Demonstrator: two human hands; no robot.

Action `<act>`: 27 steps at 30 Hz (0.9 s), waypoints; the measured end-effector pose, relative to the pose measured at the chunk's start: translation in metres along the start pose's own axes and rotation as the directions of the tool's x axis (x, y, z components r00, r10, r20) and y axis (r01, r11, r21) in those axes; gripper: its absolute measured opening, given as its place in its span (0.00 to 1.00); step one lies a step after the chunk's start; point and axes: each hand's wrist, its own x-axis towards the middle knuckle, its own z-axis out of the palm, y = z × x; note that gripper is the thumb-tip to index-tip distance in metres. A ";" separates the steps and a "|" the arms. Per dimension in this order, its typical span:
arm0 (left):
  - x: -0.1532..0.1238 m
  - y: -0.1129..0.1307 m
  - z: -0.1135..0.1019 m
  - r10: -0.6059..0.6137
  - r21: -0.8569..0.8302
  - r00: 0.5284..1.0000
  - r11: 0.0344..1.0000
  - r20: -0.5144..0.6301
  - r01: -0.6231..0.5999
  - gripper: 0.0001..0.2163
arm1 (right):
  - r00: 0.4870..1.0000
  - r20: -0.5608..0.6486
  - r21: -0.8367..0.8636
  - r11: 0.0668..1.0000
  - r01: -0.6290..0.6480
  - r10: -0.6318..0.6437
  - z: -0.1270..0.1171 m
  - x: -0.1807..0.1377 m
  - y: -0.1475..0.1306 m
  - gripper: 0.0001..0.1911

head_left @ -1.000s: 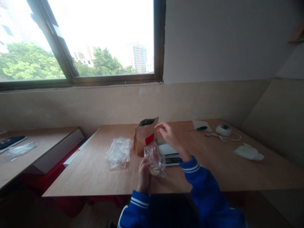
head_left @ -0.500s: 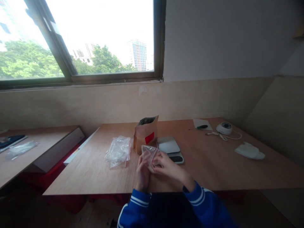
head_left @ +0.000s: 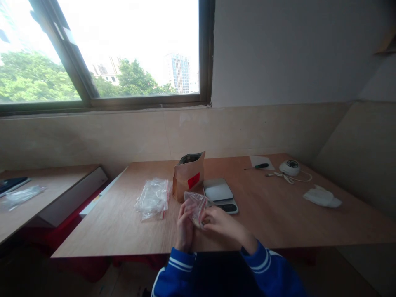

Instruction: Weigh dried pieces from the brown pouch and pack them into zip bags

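A clear zip-lock bag (head_left: 194,205) with a red seal line is held between my two hands near the table's front edge. My left hand (head_left: 185,225) grips its left side with closed fingers. At the red seal line on the right, my right hand (head_left: 221,222) pinches the bag; its fingertips partly hide the edge. Something brownish shows low in the bag, too unclear to name. Just behind stands an open brown paper pouch (head_left: 185,181) with a red label. A small digital scale (head_left: 219,190) lies to its right, its display partly beside my right hand.
Several clear zip-lock bags (head_left: 152,199) lie in a pile to the left. Toward the right are a green-handled screwdriver (head_left: 262,166) on white paper, a white dome camera (head_left: 290,167) with its cable, and a crumpled white bag (head_left: 321,196). Another table (head_left: 62,181) stands at the left.
My right hand has shifted slightly right and down, drawing the bag's sealed edge with it, and the bag looks spread wider. My left hand keeps its hold. The view has shifted a little.
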 end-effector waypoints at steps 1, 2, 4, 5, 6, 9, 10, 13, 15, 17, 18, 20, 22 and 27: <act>0.000 0.000 0.000 -0.013 0.002 1.000 1.000 -0.008 0.013 0.21 | 0.999 -0.022 0.036 0.999 -0.022 0.023 -0.001 -0.001 0.000 0.06; -0.001 0.000 0.000 -0.027 0.006 0.999 1.000 -0.021 0.027 0.21 | 0.998 -0.049 0.063 0.997 -0.043 0.046 -0.003 -0.002 0.000 0.05; -0.002 0.000 0.001 -0.042 0.019 0.998 0.999 -0.051 0.043 0.22 | 0.992 -0.099 0.100 0.992 -0.071 0.081 -0.007 -0.004 0.001 0.04; -0.002 0.000 0.002 -0.040 0.026 0.997 0.999 -0.063 0.042 0.23 | 0.991 -0.104 0.114 0.991 -0.077 0.089 -0.009 -0.004 0.001 0.05; -0.002 0.001 0.003 -0.033 0.032 0.997 0.999 -0.074 0.035 0.23 | 0.991 -0.097 0.124 0.989 -0.076 0.089 -0.011 -0.004 0.002 0.06; -0.003 0.002 0.004 -0.010 0.026 0.996 1.000 -0.090 0.013 0.23 | 0.997 -0.048 0.099 0.994 -0.053 0.058 -0.011 -0.003 0.007 0.09; -0.003 0.002 0.004 -0.010 0.014 0.996 1.000 -0.089 0.011 0.23 | 0.998 -0.039 0.080 0.996 -0.047 0.050 -0.009 -0.003 0.008 0.11; -0.001 0.002 0.003 0.001 -0.012 0.997 1.000 -0.073 -0.002 0.22 | 0.999 -0.018 0.035 0.999 -0.033 0.034 -0.001 -0.003 0.012 0.16; 0.000 0.001 0.002 0.022 -0.008 0.996 1.000 -0.087 -0.023 0.21 | 0.999 -0.002 0.025 0.999 -0.035 0.035 0.005 -0.003 0.012 0.17; 0.000 0.001 0.000 0.037 0.002 0.993 0.999 -0.113 -0.037 0.19 | 0.999 -0.018 0.022 0.999 -0.047 0.047 0.010 -0.002 0.011 0.15; 0.000 0.000 -0.001 0.040 0.008 0.992 0.999 -0.119 -0.039 0.18 | 0.998 -0.034 0.027 0.998 -0.056 0.057 0.012 -0.001 0.009 0.14; -0.002 -0.001 -0.002 0.039 0.025 0.993 0.999 -0.109 -0.036 0.16 | 0.996 -0.055 0.054 0.996 -0.066 0.069 0.014 0.000 0.007 0.12; -0.003 -0.002 -0.004 0.039 0.040 0.995 0.999 -0.088 -0.036 0.16 | 0.995 -0.049 0.115 0.990 -0.082 0.088 0.013 -0.001 0.005 0.09; -0.006 -0.002 -0.009 0.029 0.028 0.991 0.999 -0.127 -0.026 0.15 | 0.994 0.007 0.368 0.924 -0.102 0.107 0.001 -0.010 0.004 0.09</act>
